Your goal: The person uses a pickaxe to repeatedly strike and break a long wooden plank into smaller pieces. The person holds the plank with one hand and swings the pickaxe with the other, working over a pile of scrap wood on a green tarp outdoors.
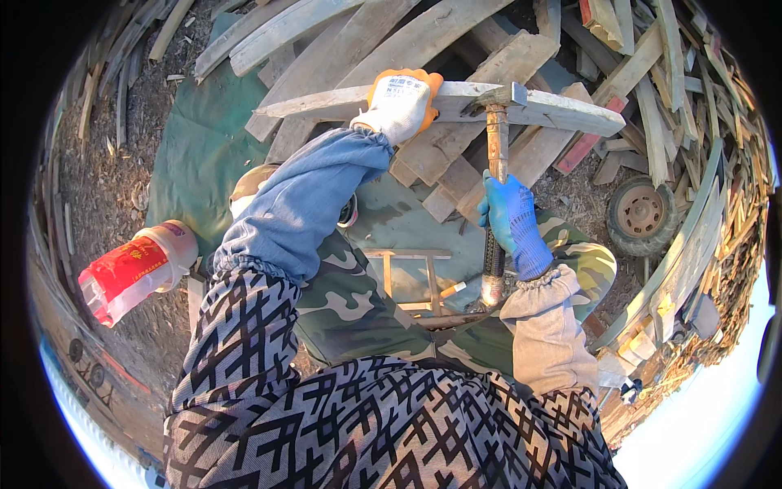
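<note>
My left hand (402, 102), in a white and orange work glove, grips a long pale timber (568, 110) that lies crosswise before me. My right hand (510, 217), in a blue glove, is closed around the dark grip of a claw hammer (498, 147) with a wooden shaft. The hammer's steel head (498, 99) is at the timber, right of my left hand; its claw points left along the wood. I cannot tell whether the claw holds a nail. Several flat boards (449, 140) lie beneath the timber.
Loose boards (391, 36) pile up ahead and to the right. A red-labelled bucket (137, 263) stands at left beside a green sheet (195, 147). At right is a rubber-tyred wheel (641, 215). A small wooden frame (431, 278) lies between my legs.
</note>
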Action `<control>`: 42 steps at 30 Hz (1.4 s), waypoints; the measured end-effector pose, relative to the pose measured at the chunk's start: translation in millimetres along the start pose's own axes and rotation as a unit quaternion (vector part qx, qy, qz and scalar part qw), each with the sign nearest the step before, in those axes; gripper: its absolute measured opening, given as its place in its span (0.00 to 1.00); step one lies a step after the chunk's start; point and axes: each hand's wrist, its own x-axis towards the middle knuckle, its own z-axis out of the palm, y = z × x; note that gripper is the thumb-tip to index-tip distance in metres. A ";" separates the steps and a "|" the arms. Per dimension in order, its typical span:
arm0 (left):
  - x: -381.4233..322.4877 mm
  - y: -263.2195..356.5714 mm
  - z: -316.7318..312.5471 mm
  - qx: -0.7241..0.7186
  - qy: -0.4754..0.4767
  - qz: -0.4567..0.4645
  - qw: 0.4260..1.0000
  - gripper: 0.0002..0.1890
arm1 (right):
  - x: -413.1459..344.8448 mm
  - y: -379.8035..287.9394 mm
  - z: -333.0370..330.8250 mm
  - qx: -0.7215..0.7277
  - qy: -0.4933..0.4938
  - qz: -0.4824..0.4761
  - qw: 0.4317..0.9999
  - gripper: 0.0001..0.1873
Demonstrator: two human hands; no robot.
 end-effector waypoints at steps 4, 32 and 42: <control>-6.6 2.7 8.9 -0.019 0.035 0.004 0.999 0.21 | 19.0 11.9 -36.7 -0.045 -0.019 0.036 0.998 0.19; 7.7 -3.5 5.2 -0.071 -0.007 -0.005 0.997 0.19 | -8.5 -19.1 -12.5 0.118 0.023 0.043 0.992 0.26; 2.1 0.8 20.5 -0.007 0.043 0.054 0.998 0.17 | 28.6 33.3 -55.5 -0.153 -0.043 -0.015 0.987 0.22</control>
